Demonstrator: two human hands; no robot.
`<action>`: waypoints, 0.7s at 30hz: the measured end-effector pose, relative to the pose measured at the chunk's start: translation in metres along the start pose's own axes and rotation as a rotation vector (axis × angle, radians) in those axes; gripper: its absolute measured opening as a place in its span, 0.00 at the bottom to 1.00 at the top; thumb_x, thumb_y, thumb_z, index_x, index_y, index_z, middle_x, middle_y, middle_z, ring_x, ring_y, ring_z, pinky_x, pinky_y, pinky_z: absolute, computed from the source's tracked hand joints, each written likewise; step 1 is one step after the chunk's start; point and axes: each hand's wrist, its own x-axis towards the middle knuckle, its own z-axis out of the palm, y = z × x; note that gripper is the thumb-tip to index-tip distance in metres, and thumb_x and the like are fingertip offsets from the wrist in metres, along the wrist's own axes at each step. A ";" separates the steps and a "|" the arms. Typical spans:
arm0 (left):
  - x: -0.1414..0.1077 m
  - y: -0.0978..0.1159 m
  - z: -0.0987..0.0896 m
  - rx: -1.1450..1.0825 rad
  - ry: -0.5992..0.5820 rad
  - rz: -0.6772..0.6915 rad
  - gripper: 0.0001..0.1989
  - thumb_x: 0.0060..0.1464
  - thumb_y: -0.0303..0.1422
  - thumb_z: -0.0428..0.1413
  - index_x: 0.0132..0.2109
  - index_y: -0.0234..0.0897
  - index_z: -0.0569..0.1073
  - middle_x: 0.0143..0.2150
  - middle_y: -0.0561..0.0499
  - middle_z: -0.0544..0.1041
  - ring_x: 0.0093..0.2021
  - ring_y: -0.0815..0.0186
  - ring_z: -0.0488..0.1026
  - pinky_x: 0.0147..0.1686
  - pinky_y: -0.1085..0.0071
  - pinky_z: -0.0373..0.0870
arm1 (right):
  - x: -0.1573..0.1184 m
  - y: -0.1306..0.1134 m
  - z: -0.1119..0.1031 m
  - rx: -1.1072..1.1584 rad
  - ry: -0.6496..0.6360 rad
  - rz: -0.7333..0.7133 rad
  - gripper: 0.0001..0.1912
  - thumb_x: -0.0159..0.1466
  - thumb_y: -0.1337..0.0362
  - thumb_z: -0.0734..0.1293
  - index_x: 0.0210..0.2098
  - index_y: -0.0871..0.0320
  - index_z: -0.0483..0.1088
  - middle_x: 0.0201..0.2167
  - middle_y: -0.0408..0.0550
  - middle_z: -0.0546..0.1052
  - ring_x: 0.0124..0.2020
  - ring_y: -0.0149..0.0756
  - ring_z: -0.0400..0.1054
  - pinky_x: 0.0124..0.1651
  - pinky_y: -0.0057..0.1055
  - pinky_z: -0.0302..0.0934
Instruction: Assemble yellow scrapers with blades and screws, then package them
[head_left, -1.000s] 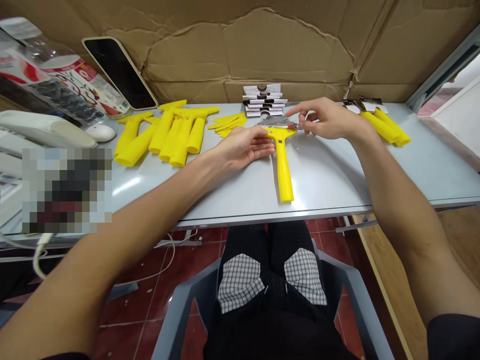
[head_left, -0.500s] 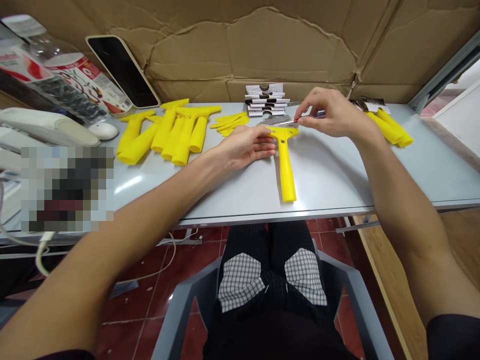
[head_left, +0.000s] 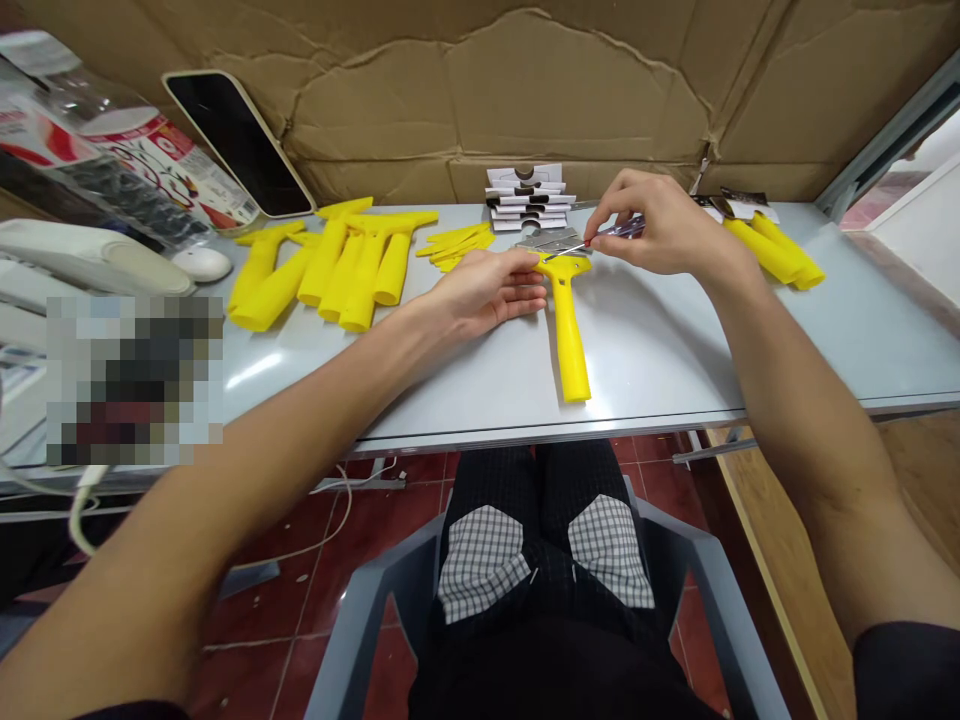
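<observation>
A yellow scraper handle (head_left: 571, 345) lies on the table, its wide head away from me and its grip toward the near edge. Metal plates (head_left: 551, 240) sit against its head. My left hand (head_left: 495, 290) grips the left end of that head between thumb and fingers. My right hand (head_left: 649, 222) is closed around a screwdriver (head_left: 626, 228), whose thin shaft slants left and down to the left side of the yellow head. Whether a screw is under the tip is too small to tell.
Several yellow handles (head_left: 364, 270) and flat yellow pieces (head_left: 456, 243) lie left. Stacked white cards (head_left: 527, 200) stand behind. Two yellow handles (head_left: 776, 250) lie right. A phone (head_left: 240, 145), bottles (head_left: 161, 160) and a white mouse (head_left: 202, 264) are at the back left.
The screwdriver's shaft now points farther down and left, onto the yellow head's left side. My right hand has tilted slightly with it. My left hand keeps its hold.
</observation>
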 end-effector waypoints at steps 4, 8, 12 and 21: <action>-0.001 0.000 0.001 -0.002 -0.001 0.003 0.05 0.65 0.23 0.65 0.38 0.31 0.80 0.32 0.46 0.82 0.29 0.67 0.81 0.39 0.69 0.84 | 0.000 0.000 0.000 -0.013 -0.005 0.017 0.07 0.66 0.54 0.77 0.41 0.44 0.87 0.47 0.52 0.83 0.45 0.52 0.76 0.46 0.47 0.70; -0.001 -0.001 0.002 0.012 0.007 0.017 0.05 0.66 0.23 0.65 0.39 0.30 0.80 0.32 0.45 0.83 0.29 0.67 0.81 0.38 0.70 0.83 | 0.000 -0.003 0.001 -0.007 -0.004 0.032 0.06 0.66 0.52 0.77 0.40 0.43 0.87 0.48 0.53 0.83 0.44 0.53 0.77 0.48 0.49 0.72; -0.001 -0.003 0.004 0.102 0.017 0.077 0.08 0.67 0.22 0.64 0.36 0.30 0.79 0.32 0.43 0.83 0.26 0.68 0.79 0.32 0.72 0.80 | -0.001 -0.009 0.001 -0.036 -0.001 0.056 0.07 0.66 0.49 0.77 0.41 0.40 0.87 0.48 0.52 0.83 0.51 0.57 0.76 0.51 0.52 0.73; 0.001 -0.005 0.003 0.143 0.026 0.088 0.07 0.64 0.22 0.63 0.36 0.31 0.79 0.30 0.45 0.82 0.24 0.69 0.77 0.29 0.74 0.79 | -0.007 -0.049 -0.008 -0.049 -0.039 0.067 0.09 0.67 0.47 0.74 0.44 0.32 0.86 0.44 0.52 0.82 0.61 0.66 0.70 0.47 0.57 0.70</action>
